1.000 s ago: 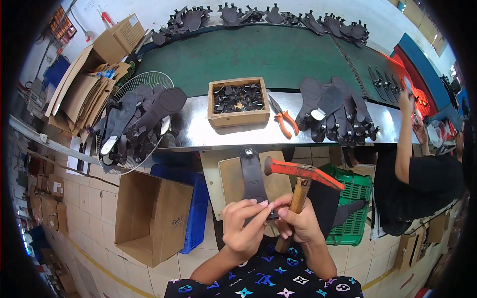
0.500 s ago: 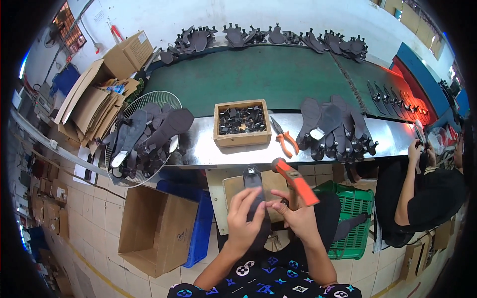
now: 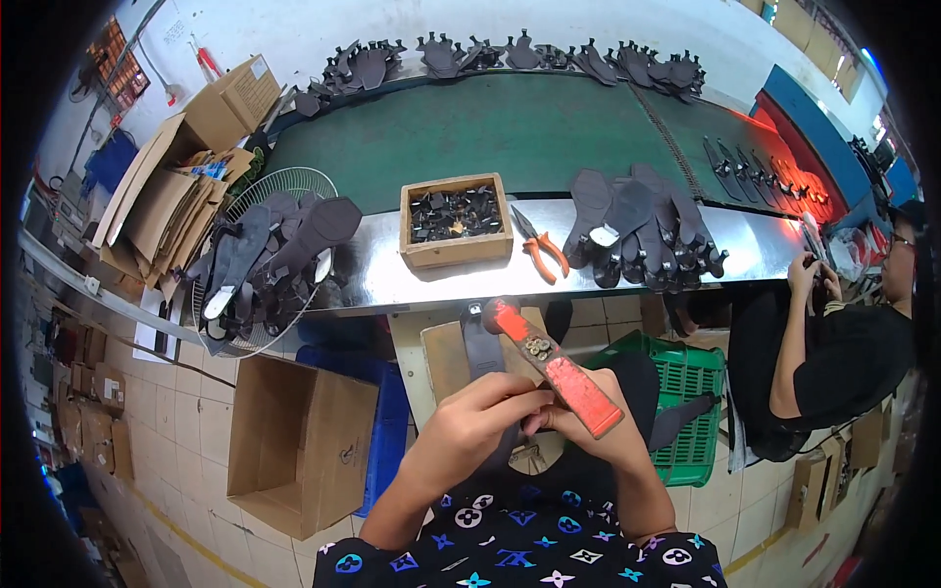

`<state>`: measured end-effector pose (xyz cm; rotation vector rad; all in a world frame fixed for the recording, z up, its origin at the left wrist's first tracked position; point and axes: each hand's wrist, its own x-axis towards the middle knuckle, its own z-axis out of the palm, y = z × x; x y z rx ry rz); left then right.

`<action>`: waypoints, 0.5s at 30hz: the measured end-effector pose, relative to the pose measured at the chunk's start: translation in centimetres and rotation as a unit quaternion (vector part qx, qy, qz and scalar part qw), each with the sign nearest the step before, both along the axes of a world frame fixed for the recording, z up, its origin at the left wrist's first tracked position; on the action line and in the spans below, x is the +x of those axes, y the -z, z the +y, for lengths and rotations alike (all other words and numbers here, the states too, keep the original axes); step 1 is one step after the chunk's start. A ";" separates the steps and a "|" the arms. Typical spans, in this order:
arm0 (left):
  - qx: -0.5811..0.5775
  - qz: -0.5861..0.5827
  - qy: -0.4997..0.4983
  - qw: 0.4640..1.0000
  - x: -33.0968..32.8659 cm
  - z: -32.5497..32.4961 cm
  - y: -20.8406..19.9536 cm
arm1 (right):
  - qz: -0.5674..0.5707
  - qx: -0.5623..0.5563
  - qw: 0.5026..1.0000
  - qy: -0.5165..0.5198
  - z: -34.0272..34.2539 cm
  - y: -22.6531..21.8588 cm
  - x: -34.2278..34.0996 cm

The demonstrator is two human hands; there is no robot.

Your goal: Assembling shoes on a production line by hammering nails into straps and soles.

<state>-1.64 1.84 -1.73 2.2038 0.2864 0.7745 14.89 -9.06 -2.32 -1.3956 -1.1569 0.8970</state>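
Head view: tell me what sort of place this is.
Most likely a footwear workshop or factory: dark shoe soles are piled on a metal counter, what looks like a green conveyor belt lies behind it, and a red hammer is held in front.

A white wall rose behind the green conveyor belt, with a barred window far to the belt's left. At the belt's right end, a red-orange glow lit a blue housing. A shiny metal counter ran along the belt's near side; below it lay pale floor tiles.
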 end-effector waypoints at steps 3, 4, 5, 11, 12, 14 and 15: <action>0.064 -0.016 0.047 0.997 0.0 0.6 -0.3 | 0.057 0.009 0.998 -0.001 -0.6 1.5 -0.2; 0.102 -0.013 0.064 0.993 -0.1 0.9 -0.4 | 0.063 0.038 0.997 -0.003 -0.8 1.9 -0.3; 0.139 -0.010 0.082 0.987 -0.2 0.9 -0.4 | 0.062 0.039 0.997 -0.001 -1.2 2.0 -0.3; 0.258 -0.124 0.003 0.958 -0.3 -0.4 1.0 | 0.234 0.074 0.969 0.008 -1.7 -0.6 -1.6; 0.259 -0.125 0.004 0.958 -0.3 -0.7 1.3 | 0.247 0.003 0.969 0.028 -2.0 -1.2 -1.5; 0.234 -0.179 -0.060 0.954 -0.4 -1.2 2.0 | 0.259 -0.068 0.962 0.048 -2.1 -1.3 -1.5; 0.234 -0.179 -0.060 0.954 -0.5 -1.5 2.2 | 0.234 -0.062 0.968 0.061 -2.1 -1.1 -1.5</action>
